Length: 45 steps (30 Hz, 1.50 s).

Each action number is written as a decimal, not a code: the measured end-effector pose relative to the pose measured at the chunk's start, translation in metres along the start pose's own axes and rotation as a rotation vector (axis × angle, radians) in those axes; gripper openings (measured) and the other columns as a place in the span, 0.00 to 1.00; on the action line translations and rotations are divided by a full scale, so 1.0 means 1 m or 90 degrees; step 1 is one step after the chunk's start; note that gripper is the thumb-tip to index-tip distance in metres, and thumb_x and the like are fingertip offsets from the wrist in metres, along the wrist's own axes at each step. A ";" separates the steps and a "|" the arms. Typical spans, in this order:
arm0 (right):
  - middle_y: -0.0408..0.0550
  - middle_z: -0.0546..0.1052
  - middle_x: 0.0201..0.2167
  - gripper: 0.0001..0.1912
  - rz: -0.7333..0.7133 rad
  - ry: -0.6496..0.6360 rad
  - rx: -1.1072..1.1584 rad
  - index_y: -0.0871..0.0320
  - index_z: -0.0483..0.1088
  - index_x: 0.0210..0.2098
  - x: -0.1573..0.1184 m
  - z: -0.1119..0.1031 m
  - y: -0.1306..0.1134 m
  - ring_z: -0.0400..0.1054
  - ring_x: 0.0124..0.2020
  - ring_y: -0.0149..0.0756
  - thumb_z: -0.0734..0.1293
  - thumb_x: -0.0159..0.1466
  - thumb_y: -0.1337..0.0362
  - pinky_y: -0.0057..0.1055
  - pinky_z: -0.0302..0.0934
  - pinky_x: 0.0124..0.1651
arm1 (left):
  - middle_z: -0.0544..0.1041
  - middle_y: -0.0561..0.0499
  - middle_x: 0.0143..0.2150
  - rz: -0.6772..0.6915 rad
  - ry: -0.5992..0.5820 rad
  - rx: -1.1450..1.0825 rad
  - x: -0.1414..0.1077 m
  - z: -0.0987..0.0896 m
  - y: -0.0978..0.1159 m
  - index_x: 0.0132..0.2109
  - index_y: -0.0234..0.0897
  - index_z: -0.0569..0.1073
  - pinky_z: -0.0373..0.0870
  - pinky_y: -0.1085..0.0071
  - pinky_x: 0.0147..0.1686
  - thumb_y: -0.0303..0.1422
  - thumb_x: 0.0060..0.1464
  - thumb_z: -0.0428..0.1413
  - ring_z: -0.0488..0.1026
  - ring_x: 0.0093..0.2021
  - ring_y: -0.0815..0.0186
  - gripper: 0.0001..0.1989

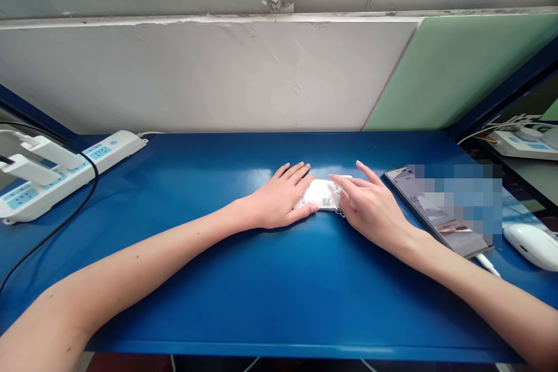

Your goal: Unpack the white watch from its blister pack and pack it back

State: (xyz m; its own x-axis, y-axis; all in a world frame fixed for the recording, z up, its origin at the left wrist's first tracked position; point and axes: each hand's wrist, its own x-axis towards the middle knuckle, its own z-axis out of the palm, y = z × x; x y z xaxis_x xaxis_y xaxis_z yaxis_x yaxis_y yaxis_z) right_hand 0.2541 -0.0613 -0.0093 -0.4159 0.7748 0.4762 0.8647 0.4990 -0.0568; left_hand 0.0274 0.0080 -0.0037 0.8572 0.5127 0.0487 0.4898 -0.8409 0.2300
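The left hand lies palm down, its fingers extended and its thumb set apart, touching the left end of a small flat white packet printed with a square code. The right hand bends over the packet's right end, one finger lifted clear; whether its thumb and fingertips pinch the packet, I cannot tell. The packet rests between them on the blue tabletop, towards its far side.

Just right of the right hand lies a smartphone, its screen partly pixelated, with a white cable plug at its near end. Farther right is a white rounded device. On the left, a white power strip carries white adapters.
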 end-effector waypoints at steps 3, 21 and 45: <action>0.51 0.84 0.37 0.20 0.048 0.016 0.045 0.60 0.72 0.50 0.000 0.001 0.001 0.79 0.36 0.41 0.57 0.64 0.74 0.54 0.53 0.70 | 0.54 0.31 0.72 0.002 0.005 0.002 0.000 0.001 0.000 0.69 0.28 0.58 0.45 0.45 0.69 0.50 0.68 0.43 0.48 0.74 0.45 0.34; 0.52 0.81 0.37 0.10 0.055 0.026 0.089 0.55 0.78 0.37 -0.008 -0.002 0.026 0.73 0.43 0.48 0.63 0.67 0.67 0.48 0.69 0.49 | 0.58 0.35 0.72 -0.010 0.037 -0.066 0.001 0.000 -0.005 0.68 0.32 0.60 0.49 0.47 0.70 0.46 0.64 0.50 0.52 0.73 0.49 0.32; 0.53 0.80 0.37 0.09 -0.042 0.035 0.124 0.60 0.78 0.41 -0.010 -0.003 0.026 0.73 0.38 0.45 0.66 0.69 0.63 0.47 0.68 0.48 | 0.72 0.37 0.61 0.053 0.124 -0.048 0.000 0.001 -0.004 0.58 0.32 0.67 0.63 0.52 0.62 0.46 0.68 0.48 0.67 0.63 0.49 0.23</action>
State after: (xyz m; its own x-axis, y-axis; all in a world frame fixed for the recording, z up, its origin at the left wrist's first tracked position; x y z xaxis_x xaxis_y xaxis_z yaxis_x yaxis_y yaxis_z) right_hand 0.2819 -0.0572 -0.0134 -0.4500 0.7180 0.5311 0.7627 0.6183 -0.1897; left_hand 0.0257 0.0114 -0.0056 0.8435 0.4726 0.2553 0.3995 -0.8697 0.2898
